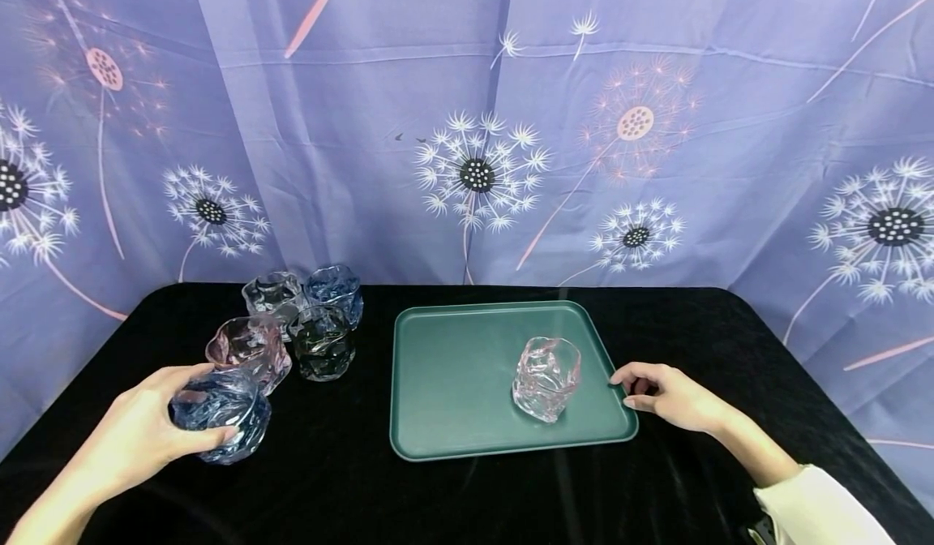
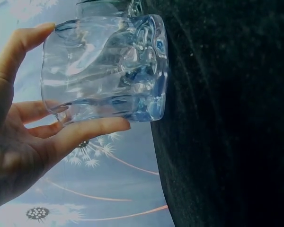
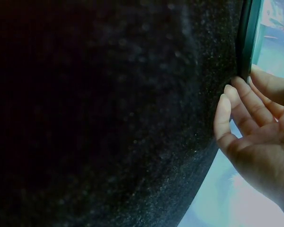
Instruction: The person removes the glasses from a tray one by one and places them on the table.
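In the head view my left hand (image 1: 142, 427) grips a blue wavy glass (image 1: 232, 417) at the left of the table. The left wrist view shows the fingers and thumb on either side of the blue glass (image 2: 104, 71); the glass lies sideways in that view. My right hand (image 1: 674, 395) pinches the right rim of a green tray (image 1: 452, 383). In the right wrist view its fingertips meet the tray's edge (image 3: 248, 42). On the tray's right half stands a pale pink clear glass (image 1: 547, 379).
Beyond the left hand several glasses stand close together: a pink one (image 1: 251, 346), a clear one (image 1: 272, 292), a dark grey one (image 1: 323, 346) and a blue one (image 1: 336, 289). A black cloth (image 1: 511, 496) covers the table. Behind it hangs a purple dandelion curtain (image 1: 350, 139).
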`<state>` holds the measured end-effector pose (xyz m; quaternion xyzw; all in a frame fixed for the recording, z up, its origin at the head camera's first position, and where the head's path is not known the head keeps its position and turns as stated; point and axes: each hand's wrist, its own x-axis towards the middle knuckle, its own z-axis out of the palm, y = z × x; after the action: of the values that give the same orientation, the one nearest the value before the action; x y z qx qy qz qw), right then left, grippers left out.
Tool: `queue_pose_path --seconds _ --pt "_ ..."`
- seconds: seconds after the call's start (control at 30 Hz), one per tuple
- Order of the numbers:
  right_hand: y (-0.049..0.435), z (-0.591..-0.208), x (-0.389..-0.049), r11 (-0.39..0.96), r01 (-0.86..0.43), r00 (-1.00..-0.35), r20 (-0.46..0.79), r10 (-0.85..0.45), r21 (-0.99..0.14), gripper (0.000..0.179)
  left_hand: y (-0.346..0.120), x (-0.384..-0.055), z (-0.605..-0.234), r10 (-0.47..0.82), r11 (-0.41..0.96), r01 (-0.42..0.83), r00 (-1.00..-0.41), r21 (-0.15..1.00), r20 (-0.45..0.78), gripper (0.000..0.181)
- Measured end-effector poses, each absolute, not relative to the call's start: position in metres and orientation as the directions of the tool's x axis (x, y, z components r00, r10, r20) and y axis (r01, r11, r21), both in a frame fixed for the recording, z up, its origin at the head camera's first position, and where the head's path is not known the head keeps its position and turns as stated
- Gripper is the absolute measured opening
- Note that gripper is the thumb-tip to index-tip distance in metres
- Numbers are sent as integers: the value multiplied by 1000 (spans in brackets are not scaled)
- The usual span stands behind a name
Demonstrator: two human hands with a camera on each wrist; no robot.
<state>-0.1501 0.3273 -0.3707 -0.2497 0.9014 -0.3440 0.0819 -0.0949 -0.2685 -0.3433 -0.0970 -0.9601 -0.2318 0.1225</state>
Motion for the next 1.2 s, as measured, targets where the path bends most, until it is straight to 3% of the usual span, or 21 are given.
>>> queue_pose_path --seconds 1.2 --pt "327 -371 -151 640 -403 -862 36 -505 -654 20 -288 -95 -353 116 840 222 -965 496 235 75"
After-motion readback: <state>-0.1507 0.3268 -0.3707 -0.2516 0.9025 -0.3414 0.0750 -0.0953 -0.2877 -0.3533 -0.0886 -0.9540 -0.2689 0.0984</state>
